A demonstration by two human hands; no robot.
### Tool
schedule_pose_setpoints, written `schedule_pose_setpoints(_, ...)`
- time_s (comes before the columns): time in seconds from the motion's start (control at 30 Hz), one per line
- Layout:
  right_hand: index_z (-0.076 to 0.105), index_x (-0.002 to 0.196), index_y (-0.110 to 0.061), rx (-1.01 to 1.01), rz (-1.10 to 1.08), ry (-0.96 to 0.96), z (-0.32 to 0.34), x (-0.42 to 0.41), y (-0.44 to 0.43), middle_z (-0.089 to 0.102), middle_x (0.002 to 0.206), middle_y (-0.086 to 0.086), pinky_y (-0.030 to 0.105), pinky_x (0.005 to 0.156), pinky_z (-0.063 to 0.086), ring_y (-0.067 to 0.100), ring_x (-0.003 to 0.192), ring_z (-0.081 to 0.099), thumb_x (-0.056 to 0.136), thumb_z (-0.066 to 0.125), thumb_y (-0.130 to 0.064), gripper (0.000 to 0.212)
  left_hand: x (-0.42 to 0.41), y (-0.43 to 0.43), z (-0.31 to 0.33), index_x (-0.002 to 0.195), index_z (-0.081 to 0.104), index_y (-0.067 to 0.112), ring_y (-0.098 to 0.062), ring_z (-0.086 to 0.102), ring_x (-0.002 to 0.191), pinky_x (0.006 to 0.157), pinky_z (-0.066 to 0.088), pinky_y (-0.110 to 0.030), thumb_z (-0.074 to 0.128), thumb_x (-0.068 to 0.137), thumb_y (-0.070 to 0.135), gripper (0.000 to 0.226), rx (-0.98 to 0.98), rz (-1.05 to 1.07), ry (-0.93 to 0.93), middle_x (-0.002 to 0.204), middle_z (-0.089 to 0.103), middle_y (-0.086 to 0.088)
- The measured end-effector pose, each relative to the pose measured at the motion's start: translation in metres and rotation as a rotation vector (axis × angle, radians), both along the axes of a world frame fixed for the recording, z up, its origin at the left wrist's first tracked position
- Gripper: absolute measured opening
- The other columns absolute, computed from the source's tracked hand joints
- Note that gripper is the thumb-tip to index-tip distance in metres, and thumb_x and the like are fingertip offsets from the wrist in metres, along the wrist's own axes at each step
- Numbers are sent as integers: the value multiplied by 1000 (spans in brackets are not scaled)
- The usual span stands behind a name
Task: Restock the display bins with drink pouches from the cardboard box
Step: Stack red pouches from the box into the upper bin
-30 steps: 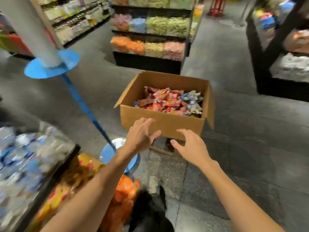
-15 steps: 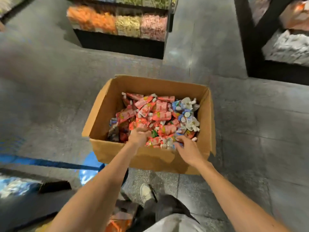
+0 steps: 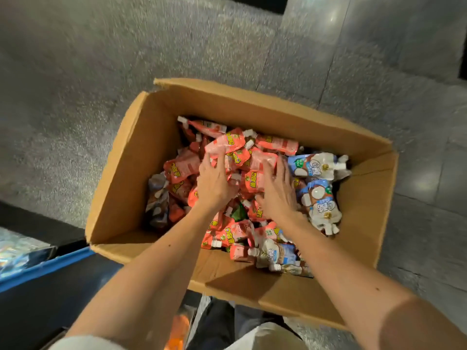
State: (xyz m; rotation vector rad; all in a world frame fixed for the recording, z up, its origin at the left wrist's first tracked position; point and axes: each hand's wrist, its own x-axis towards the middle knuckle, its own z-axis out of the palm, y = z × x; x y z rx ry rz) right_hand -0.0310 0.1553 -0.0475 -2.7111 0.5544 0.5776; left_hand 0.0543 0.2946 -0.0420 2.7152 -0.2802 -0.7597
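An open cardboard box [image 3: 131,173] stands on the grey floor right below me. It is heaped with red drink pouches [image 3: 232,145] with white caps. Several blue-and-white pouches [image 3: 316,168] lie along its right side. Both my hands are down inside the box on the red heap. My left hand [image 3: 214,183] lies with spread fingers across the red pouches at the middle. My right hand [image 3: 278,195] rests flat beside it, fingers straight, next to the blue-and-white pouches. Neither hand has lifted a pouch.
A blue-edged display stand [image 3: 45,269] runs along the lower left, with a bin of bluish pouches [image 3: 15,248] at the far left edge. Something orange [image 3: 179,327] shows by my legs [image 3: 227,322] under the box's near wall. Grey stone floor [image 3: 75,97] surrounds the box.
I have leaned in over the box, which now fills the view. Both hands went from its near rim down onto the red pouches in the middle.
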Motion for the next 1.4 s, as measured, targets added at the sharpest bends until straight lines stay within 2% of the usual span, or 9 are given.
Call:
schedule_pose_setpoints(0.13, 5, 158, -15, -189, 117, 25, -19, 27, -7, -3, 164, 22, 63, 117, 5, 41, 151, 1, 69, 86, -40, 122, 33, -14, -19, 157, -9, 31, -38, -1, 151, 118, 19, -52, 84, 75, 41, 124, 149, -195, -59, 164, -5, -18)
schedule_pose_setpoints(0.3, 2, 156, -10, -326, 246, 133, -36, 41, -4, 12, 162, 24, 77, 109, 13, 45, 148, 14, 58, 90, -48, 137, 64, -21, -29, 156, -12, 27, -44, 8, 148, 113, 26, -58, 89, 60, 55, 142, 248, -353, 25, 160, 1, -25)
schedule_pose_setpoints(0.6, 65, 113, -7, -369, 261, 40, -35, 43, -4, 49, 144, 19, 61, 97, 41, 39, 133, 46, 66, 84, -17, 51, 61, -4, -27, 154, 7, 35, -38, 41, 125, 99, 36, -59, 83, 72, 46, 112, 198, -230, 105, 132, 48, -14)
schedule_pose_setpoints(0.73, 54, 129, -5, -218, 227, 79, -19, 41, -4, 19, 161, 18, 59, 102, 36, 38, 147, 19, 85, 64, -5, 44, 62, 21, -31, 151, 18, 28, -42, 57, 109, 91, 45, -49, 76, 78, 48, 96, 35, -154, 180, 113, 63, -16)
schedule_pose_setpoints(0.93, 59, 124, -11, -76, 194, 86, -2, 29, -7, 5, 166, 7, 59, 111, 26, 29, 152, 0, 84, 76, -29, 47, 45, 43, -8, 145, 35, 31, -24, 59, 109, 90, 46, -32, 77, 71, 38, 85, -303, 187, 420, 120, 62, 3)
schedule_pose_setpoints(1.07, 63, 122, -14, 20, 79, 60, 12, 21, 1, 48, 147, 3, 50, 108, 33, 27, 141, 34, 86, 73, -38, 45, 22, 51, 21, 127, 49, 19, -13, 65, 89, 69, 50, -16, 78, 75, 10, 60, -596, 478, 481, 96, 66, 5)
schedule_pose_setpoints(1.2, 67, 96, -20, 433, -398, 58, 48, 25, 13, 72, 94, 4, 27, 60, 46, 16, 75, 63, 82, 75, -40, 26, 5, 71, 61, 119, 50, 11, -21, 60, 77, 67, 49, -32, 76, 79, 6, 48, -805, 712, 534, 88, 65, -4)
schedule_pose_setpoints(1.27, 68, 97, -12, 738, -636, 90, 62, 28, 19, 75, 93, 5, 25, 63, 51, 15, 73, 68, 77, 81, -32, 31, -4, 86, 81, 115, 53, 8, -27, 57, 78, 74, 45, -42, 77, 75, 3, 47, -938, 841, 541, 88, 63, -6)
schedule_pose_setpoints(1.4, 61, 119, -10, 993, -638, 102, 103, 35, 63, 74, 106, 7, 42, 84, 59, 24, 91, 72, 45, 93, -51, 91, -45, 122, 123, 104, 57, 12, -27, 57, 79, 76, 48, -43, 73, 70, -2, 39, -1187, 992, 494, 85, 59, -9)
